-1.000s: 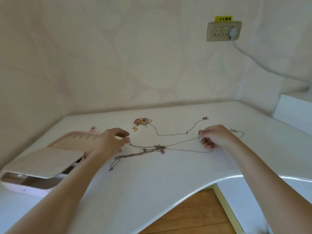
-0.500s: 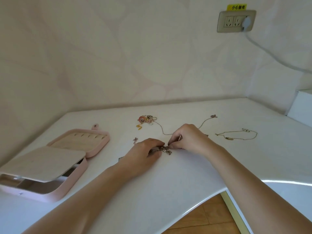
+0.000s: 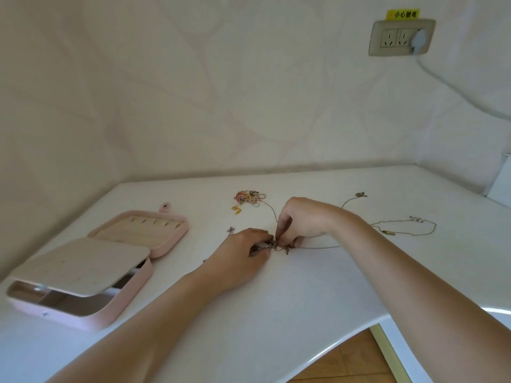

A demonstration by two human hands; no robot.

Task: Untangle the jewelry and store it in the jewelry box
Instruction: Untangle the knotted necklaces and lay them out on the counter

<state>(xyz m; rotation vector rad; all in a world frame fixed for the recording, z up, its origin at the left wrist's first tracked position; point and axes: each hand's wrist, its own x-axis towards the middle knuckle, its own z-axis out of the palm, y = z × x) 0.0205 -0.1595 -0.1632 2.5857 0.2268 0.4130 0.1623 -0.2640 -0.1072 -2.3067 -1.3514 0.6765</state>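
**Item 1.** Knot of thin silver-grey metal chains point(image 3: 273, 245): centre of white glossy table point(image 3: 276, 313), betw. both hands. Pinched at its left end by left hand point(image 3: 243, 246), fingers curled. Picked at from above by right hand point(image 3: 300, 221), thumb and forefinger tips closed on a strand.

**Item 2.** Small heap of multicoloured beads, rings and gold charms point(image 3: 247, 199): rear of table, apart from hands.

**Item 3.** Thin gold loop necklace point(image 3: 406, 228): laid out free, just right of right wrist.

**Item 4.** Pink rounded jewelry box w. beige lining point(image 3: 132, 297): far left, opened flat, inner flap raised. No jewelry seen inside.

**Step (judged).** Untangling, early stage; nothing stored yet.

**Next move.** Knot to be steadied by left hand, and one strand eased out by right w. light pull only. Otherwise the knot is likely tightened.
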